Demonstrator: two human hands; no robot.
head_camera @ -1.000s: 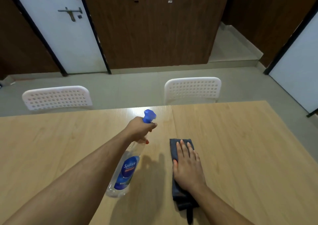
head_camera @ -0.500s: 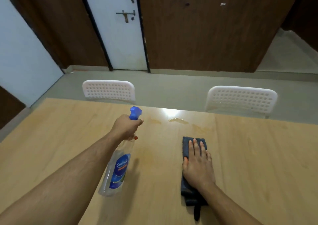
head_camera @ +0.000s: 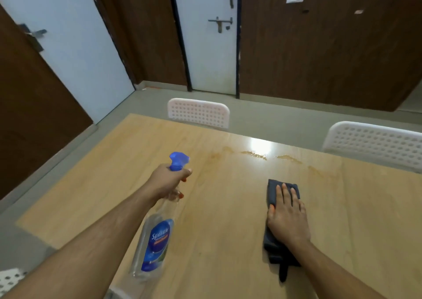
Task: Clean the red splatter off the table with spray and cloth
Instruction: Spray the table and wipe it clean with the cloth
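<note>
The splatter (head_camera: 262,156) I see as a thin streak of orange-brown marks across the far part of the table (head_camera: 217,207), near the glare and just short of the far edge. My left hand (head_camera: 167,182) is clenched round the neck of the spray bottle (head_camera: 155,239), blue nozzle up and aimed toward the marks, the clear body tilted back toward me. Off to the right, well apart, my right hand (head_camera: 287,216) lies flat, fingers straight, pressing on the dark cloth (head_camera: 271,191), which sits short of the streak. Two white chairs (head_camera: 198,113) stand beyond the table, and a door (head_camera: 210,36) behind them.
</note>
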